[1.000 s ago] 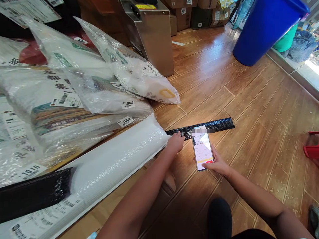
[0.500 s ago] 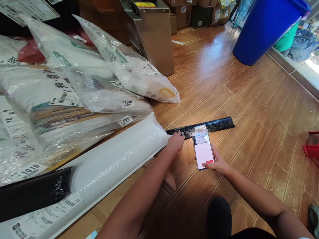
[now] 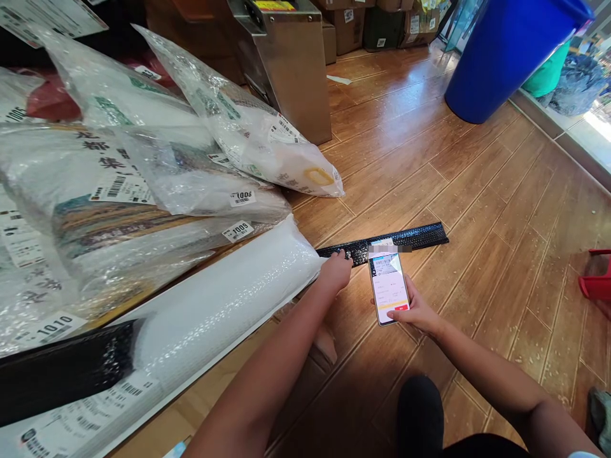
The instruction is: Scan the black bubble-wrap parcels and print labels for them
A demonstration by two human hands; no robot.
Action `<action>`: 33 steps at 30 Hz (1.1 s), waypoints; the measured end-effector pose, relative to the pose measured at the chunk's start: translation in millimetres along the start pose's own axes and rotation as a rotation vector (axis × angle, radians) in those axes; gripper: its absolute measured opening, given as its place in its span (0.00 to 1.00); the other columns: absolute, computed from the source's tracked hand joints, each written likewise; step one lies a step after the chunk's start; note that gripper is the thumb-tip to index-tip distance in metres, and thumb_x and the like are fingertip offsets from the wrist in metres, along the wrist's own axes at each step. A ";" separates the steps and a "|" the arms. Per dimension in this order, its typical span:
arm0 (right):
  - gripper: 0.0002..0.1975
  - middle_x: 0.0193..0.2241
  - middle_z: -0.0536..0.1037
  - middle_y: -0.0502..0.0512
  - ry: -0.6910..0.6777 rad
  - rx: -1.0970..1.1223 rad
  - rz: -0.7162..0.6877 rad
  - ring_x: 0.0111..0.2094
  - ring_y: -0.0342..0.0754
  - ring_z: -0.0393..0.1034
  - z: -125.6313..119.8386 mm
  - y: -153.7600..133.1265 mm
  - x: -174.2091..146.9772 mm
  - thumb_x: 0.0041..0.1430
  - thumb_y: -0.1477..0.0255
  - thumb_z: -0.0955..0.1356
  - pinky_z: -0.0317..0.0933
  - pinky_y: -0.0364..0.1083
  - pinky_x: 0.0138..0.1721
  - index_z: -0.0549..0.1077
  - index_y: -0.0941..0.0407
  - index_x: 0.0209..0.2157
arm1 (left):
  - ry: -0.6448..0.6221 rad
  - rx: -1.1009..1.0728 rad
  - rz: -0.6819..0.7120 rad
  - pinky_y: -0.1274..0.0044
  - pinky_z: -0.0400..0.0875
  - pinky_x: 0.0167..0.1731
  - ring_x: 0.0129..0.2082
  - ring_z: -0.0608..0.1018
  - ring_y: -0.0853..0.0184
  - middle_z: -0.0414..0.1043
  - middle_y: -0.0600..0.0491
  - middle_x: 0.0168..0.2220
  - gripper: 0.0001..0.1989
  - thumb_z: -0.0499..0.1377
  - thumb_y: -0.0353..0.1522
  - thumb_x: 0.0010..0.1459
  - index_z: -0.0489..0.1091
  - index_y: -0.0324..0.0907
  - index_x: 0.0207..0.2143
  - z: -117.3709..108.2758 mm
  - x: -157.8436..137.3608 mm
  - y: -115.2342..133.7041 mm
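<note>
At the far left we see a heap of clear plastic parcels [image 3: 119,191] with barcode labels stacked on one another, and below them a long white bubble-wrapped roll [image 3: 214,305] slanting across the wooden floor [image 3: 477,191]. Behind the heap stands a metal box [image 3: 291,63]. Moving right, our left hand [image 3: 337,272] rests at the end of the white roll, its fingers curled down onto a long black wrapped strip [image 3: 396,240] that lies flat on the floor; the fingertips touch the strip's near end, though we cannot quite tell whether they pinch it or only press on it. Just beside it, our right hand [image 3: 420,313] cradles a phone [image 3: 389,288] from below, the thumb laid on the lower edge of the lit screen, the phone's top edge hovering over the middle of the black strip, where a small white label sits. Further right stands a large blue bin [image 3: 501,57], well apart from the hands, and at the right edge a bit of something red [image 3: 596,283] shows.
</note>
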State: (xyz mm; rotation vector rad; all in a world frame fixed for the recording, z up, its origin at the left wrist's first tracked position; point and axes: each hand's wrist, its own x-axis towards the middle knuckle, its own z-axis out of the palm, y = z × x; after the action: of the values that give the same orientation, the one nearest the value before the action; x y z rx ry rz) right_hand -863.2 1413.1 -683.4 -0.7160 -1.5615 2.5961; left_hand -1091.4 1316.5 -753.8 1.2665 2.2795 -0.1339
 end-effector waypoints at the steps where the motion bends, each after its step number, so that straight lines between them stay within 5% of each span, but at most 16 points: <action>1: 0.49 0.57 0.80 0.57 0.006 0.013 0.009 0.55 0.63 0.80 0.4 -1.1 -0.9 0.39 0.70 0.84 0.70 0.66 0.59 0.65 0.46 0.62 | -0.003 -0.002 -0.003 0.65 0.71 0.60 0.64 0.70 0.50 0.60 0.36 0.71 0.24 0.53 0.24 0.66 0.74 0.39 0.62 0.3 0.6 -0.2; 6: 0.40 0.60 0.79 0.55 0.022 0.140 0.088 0.60 0.65 0.75 5.0 -10.4 -7.9 0.42 0.74 0.75 0.64 0.68 0.65 0.69 0.46 0.60 | -0.010 -0.022 -0.007 0.65 0.71 0.60 0.65 0.69 0.48 0.60 0.36 0.71 0.23 0.56 0.25 0.65 0.75 0.40 0.61 0.4 3.0 -0.4; 12: 0.47 0.63 0.77 0.54 0.010 0.104 0.104 0.62 0.64 0.74 6.3 -12.1 -15.8 0.40 0.78 0.75 0.62 0.67 0.66 0.66 0.44 0.64 | 0.026 -0.019 -0.006 0.64 0.72 0.60 0.63 0.71 0.47 0.61 0.31 0.69 0.21 0.60 0.25 0.64 0.76 0.35 0.59 -0.9 0.8 2.4; 18: 0.53 0.65 0.75 0.57 0.053 0.130 0.087 0.62 0.65 0.74 -2.3 4.2 -27.4 0.46 0.70 0.76 0.65 0.67 0.64 0.56 0.42 0.72 | 0.075 0.012 0.046 0.64 0.77 0.54 0.60 0.75 0.47 0.65 0.28 0.66 0.18 0.54 0.22 0.67 0.76 0.32 0.56 -14.5 -20.5 18.5; 22: 0.53 0.66 0.75 0.58 0.033 0.153 0.158 0.63 0.67 0.73 -13.5 9.0 -39.1 0.50 0.66 0.76 0.64 0.69 0.64 0.53 0.41 0.74 | 0.136 -0.004 0.247 0.68 0.72 0.61 0.64 0.72 0.56 0.67 0.41 0.68 0.17 0.55 0.24 0.71 0.75 0.41 0.57 -24.2 -61.3 19.7; 26: 0.50 0.66 0.75 0.59 0.125 0.082 0.168 0.62 0.69 0.74 -21.1 13.3 -56.7 0.50 0.62 0.76 0.61 0.71 0.66 0.56 0.41 0.73 | 0.144 0.020 0.662 0.65 0.66 0.67 0.65 0.71 0.60 0.69 0.49 0.67 0.18 0.51 0.30 0.76 0.72 0.50 0.61 -16.4 -148.6 -44.1; 28: 0.50 0.66 0.74 0.60 0.183 0.052 0.183 0.61 0.70 0.74 -21.7 16.9 -64.0 0.49 0.61 0.77 0.61 0.72 0.67 0.58 0.40 0.72 | 0.126 0.005 0.464 0.64 0.64 0.69 0.67 0.68 0.59 0.67 0.50 0.68 0.20 0.51 0.32 0.75 0.70 0.53 0.65 -3.5 -203.3 -100.7; 33: 0.54 0.67 0.72 0.61 0.268 0.020 0.279 0.63 0.74 0.71 -10.0 24.2 -70.1 0.43 0.62 0.78 0.61 0.72 0.67 0.58 0.37 0.72 | 0.301 0.001 -0.713 0.57 0.63 0.69 0.69 0.66 0.47 0.63 0.37 0.69 0.33 0.54 0.23 0.64 0.60 0.41 0.72 35.4 -310.9 -229.3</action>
State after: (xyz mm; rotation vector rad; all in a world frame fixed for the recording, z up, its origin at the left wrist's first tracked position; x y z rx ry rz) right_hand -791.5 1391.5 -681.8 -1.3030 -1.4446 2.5495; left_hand -1132.2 940.0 -669.6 0.4370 2.8981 -0.2028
